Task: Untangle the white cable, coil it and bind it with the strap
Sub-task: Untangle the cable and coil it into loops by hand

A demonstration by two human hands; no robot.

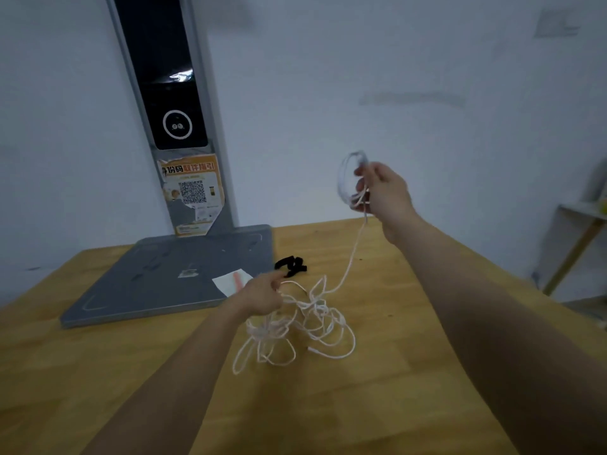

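Right hand [382, 188] gripping blurred white cable [305, 320] coil, left hand [262, 295] fingers' hold unclear

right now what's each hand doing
Left hand: pinching a strand of the cable over the table.
Right hand: raised, gripping a few wound loops.

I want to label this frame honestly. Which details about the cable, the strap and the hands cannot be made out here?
Head view, the only one:
- Right hand: motion blur hides how many loops of the white cable it holds.
- Left hand: its own back hides the fingertips, so its hold on the tangle is unclear.
- Tangled heap: strands overlap, so real knots cannot be told from crossings.
- Black strap: crumpled and small; its fastening is unreadable.
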